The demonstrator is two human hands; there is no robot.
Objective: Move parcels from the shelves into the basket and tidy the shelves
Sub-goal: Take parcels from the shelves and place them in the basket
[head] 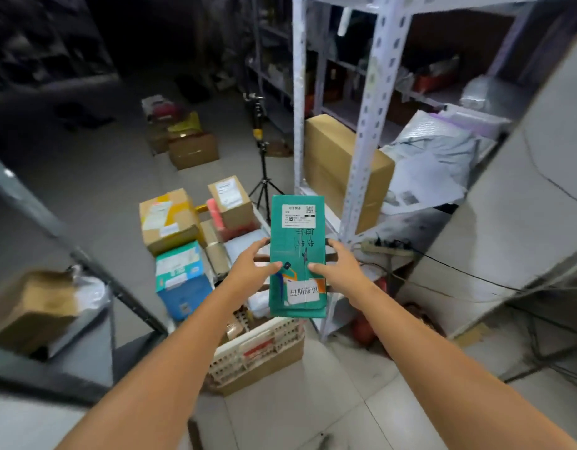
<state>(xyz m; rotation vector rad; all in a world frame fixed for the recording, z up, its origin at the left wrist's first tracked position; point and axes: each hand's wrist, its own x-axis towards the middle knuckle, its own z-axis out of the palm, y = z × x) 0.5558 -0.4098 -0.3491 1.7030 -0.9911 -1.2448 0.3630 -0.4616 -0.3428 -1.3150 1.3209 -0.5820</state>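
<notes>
One green parcel (297,228), left hand (253,266), right hand (337,266) curled round it, crammed basket (258,349) below

I see a floor of pale grey tiles (313,417), bright close to me and fading into darkness at the far end of the room. On my right stands white shelving (365,134) with perforated metal posts. On my left a dark metal rack (95,271) slants across the view. A black tripod (257,129) stands beyond, beside the white shelving. A power strip (383,247) with black cables lies low, near the front post.
</notes>
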